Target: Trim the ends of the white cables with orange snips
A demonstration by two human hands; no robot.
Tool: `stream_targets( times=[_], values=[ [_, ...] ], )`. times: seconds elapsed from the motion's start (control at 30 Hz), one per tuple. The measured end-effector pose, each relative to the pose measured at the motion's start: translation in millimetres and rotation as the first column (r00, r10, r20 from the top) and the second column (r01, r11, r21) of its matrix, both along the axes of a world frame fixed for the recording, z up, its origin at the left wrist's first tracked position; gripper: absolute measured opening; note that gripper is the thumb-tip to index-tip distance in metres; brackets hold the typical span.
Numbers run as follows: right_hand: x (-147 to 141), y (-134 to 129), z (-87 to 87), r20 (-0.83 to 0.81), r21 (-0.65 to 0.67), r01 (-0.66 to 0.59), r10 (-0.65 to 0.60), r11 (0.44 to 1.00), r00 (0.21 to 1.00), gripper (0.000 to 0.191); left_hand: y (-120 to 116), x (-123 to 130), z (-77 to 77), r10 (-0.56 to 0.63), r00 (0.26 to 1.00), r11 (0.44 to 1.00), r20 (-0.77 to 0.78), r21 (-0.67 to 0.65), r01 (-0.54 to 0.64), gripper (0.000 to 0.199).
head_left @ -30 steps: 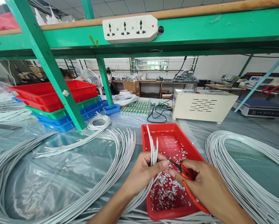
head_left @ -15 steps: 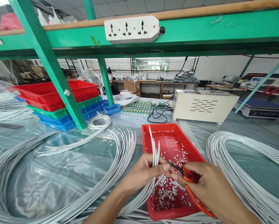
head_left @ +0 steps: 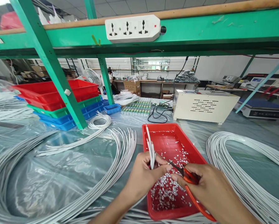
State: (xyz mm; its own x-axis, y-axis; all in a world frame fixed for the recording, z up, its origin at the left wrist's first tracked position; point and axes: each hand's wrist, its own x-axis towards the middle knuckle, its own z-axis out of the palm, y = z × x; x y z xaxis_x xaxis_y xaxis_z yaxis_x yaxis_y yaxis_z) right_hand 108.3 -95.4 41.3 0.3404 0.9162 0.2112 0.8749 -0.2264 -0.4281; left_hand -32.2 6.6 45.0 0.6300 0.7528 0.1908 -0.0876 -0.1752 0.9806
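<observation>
My left hand (head_left: 145,174) is closed around a few white cables (head_left: 150,149), whose ends stick up above the fingers. In my right hand (head_left: 206,183) are orange-handled cutters (head_left: 190,177), their dark jaws pointing left at my left fingertips. Whether a cable lies between the jaws is too small to tell. Both hands are over a red tray (head_left: 169,214) scattered with small silvery-white bits (head_left: 168,189). Left of the tray curves a large bundle of white cables (head_left: 116,165).
Another cable coil (head_left: 223,155) lies at the right. Behind stand a cream metal box (head_left: 204,105), a scale (head_left: 262,109), stacked trays (head_left: 57,93) and a small blue bin (head_left: 112,109). A green post (head_left: 51,68) rises at left. People are in the background.
The cables in my left hand have shifted left and lower, and that hand has turned, now covering their lower part. My right hand with the cutters has barely moved.
</observation>
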Motion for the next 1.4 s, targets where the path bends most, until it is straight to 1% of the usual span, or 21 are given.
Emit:
stream_targets(
  times=[0.07, 0.13, 0.23, 0.33, 0.4, 0.43, 0.47, 0.53, 0.57, 0.6, 0.67, 0.73, 0.77, 0.83, 0.9, 0.97, 1.03, 1.17, 1.27, 1.33, 1.4],
  values=[
    [-2.9, 0.5, 0.4, 0.013, 0.006, 0.029, -0.029, 1.000, 0.999, 0.048, -4.0, -0.9, -1.7, 0.109, 0.994, 0.976, -0.017, 0.190, -0.103, 0.010],
    [-5.6, 0.7, 0.8, 0.023, 0.019, 0.061, -0.061, 0.998, 0.998, 0.049, -6.7, -2.2, -4.0, 0.160, 0.987, 0.935, -0.026, 0.323, -0.143, 0.011],
    [-7.3, 1.0, -1.2, -0.028, -0.013, 0.073, -0.073, 0.997, 0.997, 0.050, -8.1, -3.6, -6.8, 0.172, 0.985, 0.910, -0.026, 0.388, -0.149, 0.012],
    [-6.5, 1.8, -5.5, -0.122, -0.071, 0.027, -0.036, 0.997, 0.992, 0.048, -8.0, -3.5, -7.3, 0.184, 0.982, 0.878, -0.034, 0.455, -0.149, 0.012],
    [-5.6, 2.0, -6.7, -0.146, -0.072, 0.016, -0.026, 0.997, 0.989, 0.046, -7.6, -2.3, -6.3, 0.193, 0.980, 0.871, -0.056, 0.470, -0.144, 0.012],
    [-5.0, 1.9, -6.4, -0.151, -0.058, 0.016, -0.024, 0.998, 0.988, 0.043, -7.3, -1.5, -5.4, 0.188, 0.980, 0.883, -0.068, 0.449, -0.138, 0.012],
    [-4.4, 1.6, -5.4, -0.163, -0.038, 0.009, -0.015, 0.999, 0.987, 0.041, -7.1, -0.5, -4.2, 0.176, 0.982, 0.905, -0.076, 0.404, -0.131, 0.011],
    [-2.5, 1.4, -2.4, -0.236, 0.018, -0.015, 0.019, 1.000, 0.972, 0.037, -6.7, 1.5, -1.7, 0.135, 0.987, 0.960, -0.084, 0.259, -0.109, 0.011],
    [-1.6, 1.5, -0.8, -0.314, 0.047, -0.022, 0.035, 0.999, 0.949, 0.037, -6.7, 2.4, -0.5, 0.119, 0.989, 0.978, -0.083, 0.179, -0.103, 0.012],
    [-0.8, 2.0, 0.5, -0.426, 0.075, -0.026, 0.056, 0.997, 0.903, 0.038, -6.8, 3.3, 0.5, 0.106, 0.991, 0.990, -0.078, 0.105, -0.098, 0.013],
    [-0.8, 3.9, 1.7, -0.666, 0.150, 0.014, 0.091, 0.989, 0.740, 0.032, -7.4, 4.7, 1.8, 0.085, 0.994, 0.996, -0.065, -0.013, -0.086, 0.014],
    [-3.1, 6.6, 0.3, -0.816, 0.229, 0.090, 0.141, 0.969, 0.560, 0.021, -8.2, 5.5, 1.9, 0.070, 0.996, 0.994, -0.048, -0.075, -0.073, 0.015],
    [-5.0, 8.0, -1.2, -0.852, 0.262, 0.121, 0.170, 0.958, 0.496, 0.018, -8.8, 5.8, 1.5, 0.066, 0.997, 0.994, -0.045, -0.087, -0.070, 0.015],
    [-9.4, 10.2, -5.1, -0.888, 0.293, 0.145, 0.213, 0.945, 0.406, 0.019, -10.3, 5.8, 0.1, 0.081, 0.995, 0.995, -0.052, -0.061, -0.084, 0.013],
    [-13.7, 11.1, -8.0, -0.916, 0.299, 0.150, 0.239, 0.942, 0.322, 0.020, -12.4, 5.1, -1.7, 0.128, 0.990, 0.991, -0.055, 0.046, -0.126, 0.012],
    [-17.7, 10.9, -8.4, -0.928, 0.303, 0.188, 0.244, 0.935, 0.282, 0.020, -15.1, 4.1, -3.6, 0.179, 0.983, 0.967, -0.037, 0.189, -0.169, 0.011],
    [-21.8, 10.2, -6.5, -0.934, 0.296, 0.229, 0.231, 0.928, 0.271, 0.020, -17.8, 3.0, -5.2, 0.205, 0.979, 0.930, -0.010, 0.315, -0.191, 0.011],
    [-30.7, 9.7, -2.3, -0.968, 0.198, 0.312, 0.134, 0.929, 0.213, 0.022, -21.2, 2.4, -7.5, 0.235, 0.971, 0.852, 0.052, 0.469, -0.232, 0.010],
    [-34.8, 10.3, -3.7, -0.970, 0.201, 0.368, 0.131, 0.908, 0.206, 0.024, -21.8, 2.7, -8.9, 0.270, 0.961, 0.800, 0.065, 0.540, -0.261, 0.012],
    [-34.6, 10.8, -6.7, -0.963, 0.220, 0.380, 0.139, 0.899, 0.229, 0.024, -22.0, 2.8, -9.6, 0.272, 0.961, 0.800, 0.055, 0.542, -0.258, 0.012],
    [-32.6, 11.0, -10.4, -0.957, 0.227, 0.364, 0.139, 0.903, 0.253, 0.024, -22.4, 2.9, -10.0, 0.267, 0.963, 0.816, 0.044, 0.521, -0.250, 0.012]
  ],
)
